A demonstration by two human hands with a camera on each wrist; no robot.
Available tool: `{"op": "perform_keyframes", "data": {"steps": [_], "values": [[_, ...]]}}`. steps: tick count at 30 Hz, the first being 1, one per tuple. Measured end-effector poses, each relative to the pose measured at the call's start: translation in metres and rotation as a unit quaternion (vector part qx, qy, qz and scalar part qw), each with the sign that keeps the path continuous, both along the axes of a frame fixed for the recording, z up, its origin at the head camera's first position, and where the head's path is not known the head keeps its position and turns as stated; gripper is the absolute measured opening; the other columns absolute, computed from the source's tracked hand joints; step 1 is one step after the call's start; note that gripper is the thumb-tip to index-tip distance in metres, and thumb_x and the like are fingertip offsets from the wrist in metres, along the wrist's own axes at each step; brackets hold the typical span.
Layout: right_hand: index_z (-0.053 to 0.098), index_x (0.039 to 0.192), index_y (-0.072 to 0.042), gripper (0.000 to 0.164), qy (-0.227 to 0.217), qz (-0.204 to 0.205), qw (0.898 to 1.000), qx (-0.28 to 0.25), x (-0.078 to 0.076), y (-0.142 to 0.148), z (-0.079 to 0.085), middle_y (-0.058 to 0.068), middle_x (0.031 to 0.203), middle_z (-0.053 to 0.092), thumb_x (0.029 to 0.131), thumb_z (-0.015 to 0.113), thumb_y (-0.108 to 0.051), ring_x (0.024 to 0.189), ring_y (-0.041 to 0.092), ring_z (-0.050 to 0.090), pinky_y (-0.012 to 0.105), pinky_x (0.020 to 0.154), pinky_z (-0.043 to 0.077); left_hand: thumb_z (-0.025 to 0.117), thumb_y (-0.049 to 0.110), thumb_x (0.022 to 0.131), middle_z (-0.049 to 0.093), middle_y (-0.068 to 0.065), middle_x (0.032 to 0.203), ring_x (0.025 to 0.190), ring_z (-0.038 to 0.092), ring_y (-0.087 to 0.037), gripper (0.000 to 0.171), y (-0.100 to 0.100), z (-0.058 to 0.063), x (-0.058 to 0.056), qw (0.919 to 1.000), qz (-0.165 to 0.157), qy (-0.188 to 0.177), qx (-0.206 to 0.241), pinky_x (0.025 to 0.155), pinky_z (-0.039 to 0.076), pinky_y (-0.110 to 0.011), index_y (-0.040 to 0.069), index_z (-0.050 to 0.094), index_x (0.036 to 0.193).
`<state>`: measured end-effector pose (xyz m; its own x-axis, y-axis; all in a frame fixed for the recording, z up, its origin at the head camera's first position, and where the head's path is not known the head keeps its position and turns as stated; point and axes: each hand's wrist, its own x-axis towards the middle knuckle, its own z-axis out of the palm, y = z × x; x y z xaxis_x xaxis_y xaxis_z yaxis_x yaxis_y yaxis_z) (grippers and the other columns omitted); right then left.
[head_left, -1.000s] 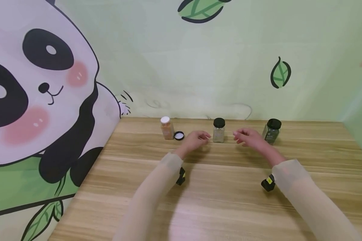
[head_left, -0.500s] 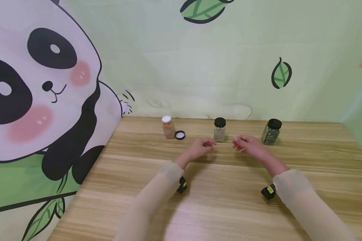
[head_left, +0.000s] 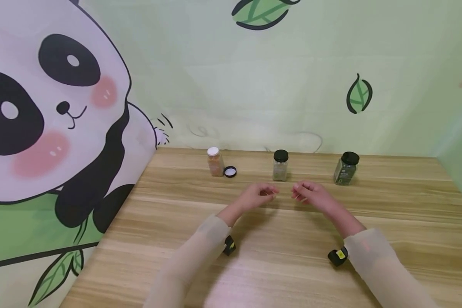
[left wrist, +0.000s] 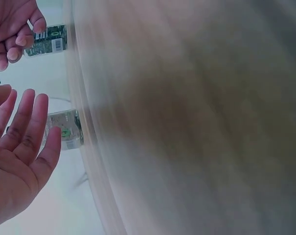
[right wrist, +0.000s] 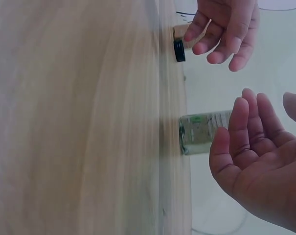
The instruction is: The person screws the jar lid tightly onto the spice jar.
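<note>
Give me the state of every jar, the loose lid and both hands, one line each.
Left jar: upright, white top showing; whether that is sealed cannot be told
Loose black lid: off, lying flat beside the left jar, pale inside facing up
Middle jar: upright, capped
Right jar: upright, capped
Left hand: empty, fingers relaxed
Right hand: empty, fingers relaxed

The middle jar [head_left: 280,167] looks glassy, the tabletop [head_left: 288,244] smooth wood
</note>
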<state>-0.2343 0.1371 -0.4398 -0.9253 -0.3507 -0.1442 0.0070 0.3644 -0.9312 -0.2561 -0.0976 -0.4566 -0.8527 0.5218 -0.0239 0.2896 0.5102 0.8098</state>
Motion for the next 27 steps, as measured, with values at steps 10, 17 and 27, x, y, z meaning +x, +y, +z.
{"op": "perform_keyframes", "data": {"steps": [10,17,27], "values": [[0.058,0.122,0.013,0.044,0.012,0.008,1.000,0.008,0.011,-0.011,0.008,0.007,0.104,0.072,0.110,0.048,-0.028,0.090,0.008,0.063,0.031,0.086,0.056,0.062,0.008,0.100,0.075,-0.021,0.109,0.096,0.068,-0.021,0.024,-0.014,0.001,0.014,0.9998,0.005,0.021,-0.002,0.079,0.050,-0.015,-0.002,0.072,0.118],[0.058,0.121,0.014,0.042,0.006,0.035,0.999,0.001,0.016,-0.021,0.011,0.008,0.104,0.071,0.109,0.048,-0.026,0.090,0.007,0.063,0.029,0.087,0.054,0.062,0.008,0.100,0.074,-0.021,0.117,0.107,0.070,-0.028,0.024,-0.031,0.002,0.023,0.9998,0.014,0.008,0.008,0.089,0.055,-0.021,-0.003,0.071,0.119],[0.057,0.120,0.015,0.042,-0.003,0.067,0.998,-0.017,0.020,-0.035,0.011,0.012,0.104,0.070,0.109,0.050,-0.025,0.090,0.007,0.063,0.033,0.090,0.057,0.062,0.007,0.100,0.072,-0.024,0.122,0.110,0.069,-0.031,0.024,-0.055,-0.001,0.033,0.9995,0.023,0.008,0.021,0.094,0.056,-0.025,-0.006,0.070,0.119]]}}
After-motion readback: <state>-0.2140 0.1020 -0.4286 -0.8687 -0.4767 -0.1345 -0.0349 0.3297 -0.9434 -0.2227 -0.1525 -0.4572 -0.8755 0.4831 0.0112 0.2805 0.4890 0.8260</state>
